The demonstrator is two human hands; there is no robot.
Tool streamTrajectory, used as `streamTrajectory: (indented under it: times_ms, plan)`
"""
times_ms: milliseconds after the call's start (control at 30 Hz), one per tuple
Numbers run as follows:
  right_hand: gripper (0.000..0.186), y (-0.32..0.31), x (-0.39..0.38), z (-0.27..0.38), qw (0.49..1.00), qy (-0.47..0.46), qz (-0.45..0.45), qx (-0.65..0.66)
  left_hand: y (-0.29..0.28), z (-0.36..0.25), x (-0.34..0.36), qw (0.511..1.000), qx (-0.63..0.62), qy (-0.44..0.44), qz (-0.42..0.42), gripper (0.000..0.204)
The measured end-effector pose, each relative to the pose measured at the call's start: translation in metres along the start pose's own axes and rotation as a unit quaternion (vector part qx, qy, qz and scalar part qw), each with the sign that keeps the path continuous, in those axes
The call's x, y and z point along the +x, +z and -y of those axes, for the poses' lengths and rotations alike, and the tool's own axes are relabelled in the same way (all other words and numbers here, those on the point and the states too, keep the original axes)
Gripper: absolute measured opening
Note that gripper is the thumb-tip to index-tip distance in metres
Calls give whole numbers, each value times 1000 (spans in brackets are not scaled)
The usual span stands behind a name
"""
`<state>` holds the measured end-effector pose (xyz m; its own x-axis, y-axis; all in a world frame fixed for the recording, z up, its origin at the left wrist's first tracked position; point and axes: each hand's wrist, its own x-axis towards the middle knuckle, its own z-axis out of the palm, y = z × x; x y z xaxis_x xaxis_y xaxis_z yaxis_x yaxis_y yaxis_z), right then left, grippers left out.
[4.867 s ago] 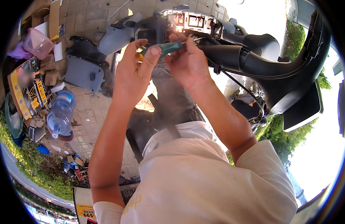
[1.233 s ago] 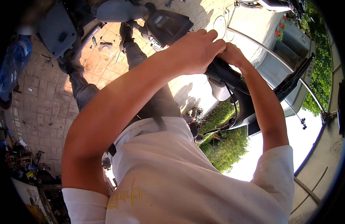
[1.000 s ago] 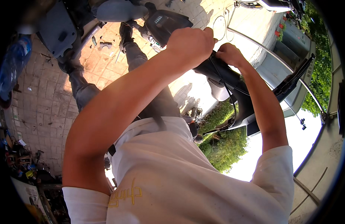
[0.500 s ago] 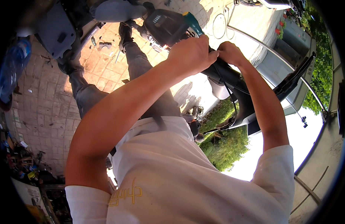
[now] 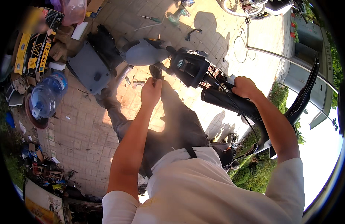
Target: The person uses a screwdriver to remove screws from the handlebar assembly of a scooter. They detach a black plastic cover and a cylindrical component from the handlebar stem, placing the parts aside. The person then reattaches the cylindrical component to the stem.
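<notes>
Clearly the right hand [image 5: 244,86] is clenched on the upper end of the black tube [image 5: 232,105], which runs slantwise between the person's lap and the open scooter front [image 5: 190,68], its long axis pointing up-left into the exposed wiring [image 5: 214,76]. The left hand [image 5: 151,91] pinches a small dark part [image 5: 156,71]. A tug on the tube could, I'd judge, snag those loose wires. Farther off lies a grey panel [image 5: 89,71].

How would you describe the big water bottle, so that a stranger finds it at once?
Start at the grey scooter panel lying on the paved ground. Just to its left lies the water bottle, on its side. It is the only large, clear blue, rounded thing there; its neighbours are flat cardboard boxes.
</notes>
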<state>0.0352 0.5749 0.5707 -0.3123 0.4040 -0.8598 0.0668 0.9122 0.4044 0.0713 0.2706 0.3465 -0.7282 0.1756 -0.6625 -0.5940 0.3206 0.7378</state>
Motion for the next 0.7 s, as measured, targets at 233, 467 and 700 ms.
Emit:
streamTrajectory:
  times_ms: [233, 467, 700]
  plan:
    - [32, -48, 2, 74, 975, -72, -156, 144, -70, 92, -32, 996, 42, -63, -38, 32]
    - [30, -102, 213, 232, 894, -220, -266, 286, -94, 175, -24, 989, -23, -133, -64, 30]
    - [31, -53, 484, 282, 927, -92, -278, 234, -62, 249, 0, 952, -172, -242, -71, 28]
